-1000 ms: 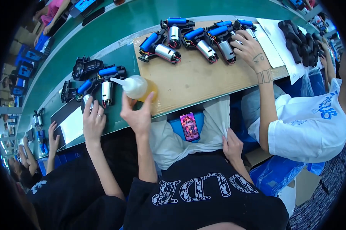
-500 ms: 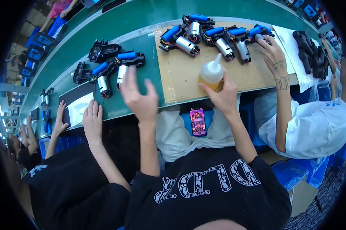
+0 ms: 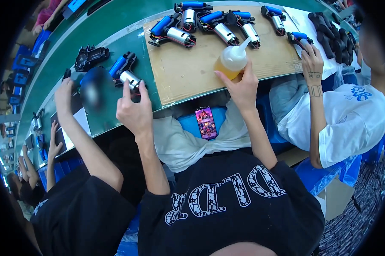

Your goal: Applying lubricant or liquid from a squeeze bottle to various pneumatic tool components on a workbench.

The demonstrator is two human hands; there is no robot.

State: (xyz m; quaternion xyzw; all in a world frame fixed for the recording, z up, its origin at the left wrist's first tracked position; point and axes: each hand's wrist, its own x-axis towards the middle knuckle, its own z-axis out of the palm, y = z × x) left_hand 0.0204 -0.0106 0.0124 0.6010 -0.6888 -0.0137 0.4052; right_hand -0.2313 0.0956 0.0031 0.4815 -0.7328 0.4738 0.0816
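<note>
Right hand (image 3: pixel 243 87): fingers wrapped round a squeeze bottle (image 3: pixel 231 62) of amber fluid, at the near edge of the cardboard sheet (image 3: pixel 188 72). Left hand (image 3: pixel 135 112): fingers closed on a blue-and-silver motor assembly (image 3: pixel 125 73), just left of the sheet. Five assemblies along the sheet's far edge appear to await the bottle.

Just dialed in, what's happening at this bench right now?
A person in a black shirt sits at a green bench. Their right hand holds a squeeze bottle of amber liquid above a cardboard sheet, nozzle pointing at a row of blue-and-silver motor assemblies. Their left hand grips another motor assembly on the green surface. Co-workers' hands work on either side, and a phone rests on their lap.
</note>
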